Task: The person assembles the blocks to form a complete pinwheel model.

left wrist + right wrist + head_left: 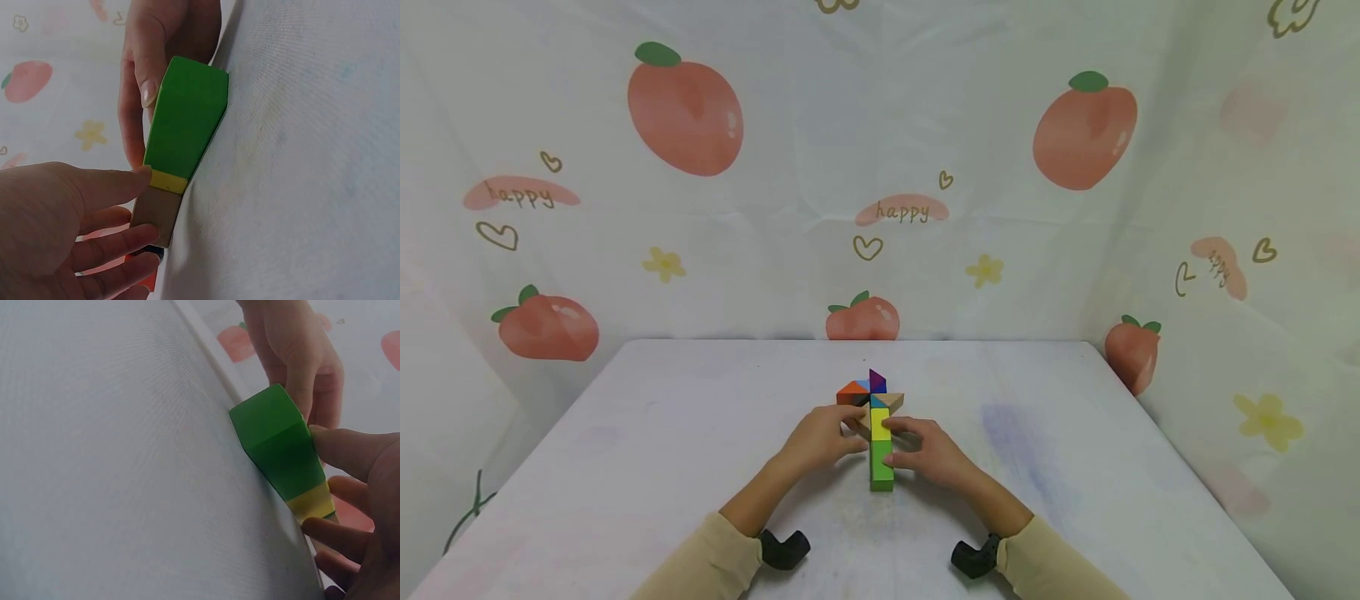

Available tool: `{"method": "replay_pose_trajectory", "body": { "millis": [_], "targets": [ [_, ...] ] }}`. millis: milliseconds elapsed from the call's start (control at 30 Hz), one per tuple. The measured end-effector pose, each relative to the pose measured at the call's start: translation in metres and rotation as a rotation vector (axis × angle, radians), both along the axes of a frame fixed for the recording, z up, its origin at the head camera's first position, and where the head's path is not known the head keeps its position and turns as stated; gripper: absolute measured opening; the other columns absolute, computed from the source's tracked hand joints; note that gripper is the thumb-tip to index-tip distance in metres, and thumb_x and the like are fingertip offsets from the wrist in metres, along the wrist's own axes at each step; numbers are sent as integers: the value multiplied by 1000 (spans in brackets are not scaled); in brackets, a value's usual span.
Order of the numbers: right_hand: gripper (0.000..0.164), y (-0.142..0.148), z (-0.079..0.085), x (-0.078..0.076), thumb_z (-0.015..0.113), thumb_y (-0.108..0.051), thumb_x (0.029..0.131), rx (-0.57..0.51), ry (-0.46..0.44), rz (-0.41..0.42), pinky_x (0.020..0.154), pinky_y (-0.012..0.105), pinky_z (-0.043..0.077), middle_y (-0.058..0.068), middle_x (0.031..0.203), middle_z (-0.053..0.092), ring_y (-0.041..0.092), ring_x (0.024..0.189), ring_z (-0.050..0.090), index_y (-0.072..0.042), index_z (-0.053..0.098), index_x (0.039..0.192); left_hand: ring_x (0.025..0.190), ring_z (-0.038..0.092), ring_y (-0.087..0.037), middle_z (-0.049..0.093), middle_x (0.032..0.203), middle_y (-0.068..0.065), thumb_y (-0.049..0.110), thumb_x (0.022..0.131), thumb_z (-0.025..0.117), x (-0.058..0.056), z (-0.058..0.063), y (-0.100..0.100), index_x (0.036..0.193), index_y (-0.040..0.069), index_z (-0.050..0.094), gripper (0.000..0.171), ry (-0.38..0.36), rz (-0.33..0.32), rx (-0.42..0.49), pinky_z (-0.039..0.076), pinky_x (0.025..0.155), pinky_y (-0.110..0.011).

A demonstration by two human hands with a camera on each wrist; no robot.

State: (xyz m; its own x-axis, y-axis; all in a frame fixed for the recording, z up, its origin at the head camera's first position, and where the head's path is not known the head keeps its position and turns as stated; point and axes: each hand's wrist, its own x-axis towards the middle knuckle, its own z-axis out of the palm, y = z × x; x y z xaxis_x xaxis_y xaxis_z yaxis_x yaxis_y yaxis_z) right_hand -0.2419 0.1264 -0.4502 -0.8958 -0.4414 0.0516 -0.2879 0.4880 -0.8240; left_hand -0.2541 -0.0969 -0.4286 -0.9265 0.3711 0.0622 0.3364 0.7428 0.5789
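A green block (882, 464) lies at the near end of a row of wooden blocks. Beyond it come a yellow block (880, 423) and a teal-blue piece. My left hand (825, 435) is at the row's left side, its thumb tip by the yellow block and its fingertips along a plain wood block (156, 215). From the right, my right hand (934, 452) touches the row, with the thumb at the green block and other fingertips at the yellow one. Fingers of both hands are extended, only lightly bent.
At the row's far end sit an orange block (852, 393), a purple block (877, 382), a light blue piece and a plain wood triangle (893, 401). All rest on a white table (700, 433). A fruit-print cloth (790, 167) hangs behind it. Each wrist carries a black device (786, 551).
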Motion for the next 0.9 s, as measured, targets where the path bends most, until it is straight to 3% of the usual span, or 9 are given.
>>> {"method": "replay_pose_trajectory", "body": {
  "millis": [600,900],
  "targets": [
    [54,1,0,0,75,-29,87,1,3,-5,106,61,29,6,138,55,31,133,42,-12,58,135,76,56,-13,66,96,3,24,81,80,-1,-1,4,129,10,64,53,33,-21,13,49,67,-29],
    [54,0,-1,1,74,-29,87,4,9,-3,106,60,29,6,138,55,31,133,41,-12,58,135,78,56,-14,66,97,1,28,81,80,-6,-1,6,133,12,62,57,27,13,-6,49,63,-26]
  ]
}}
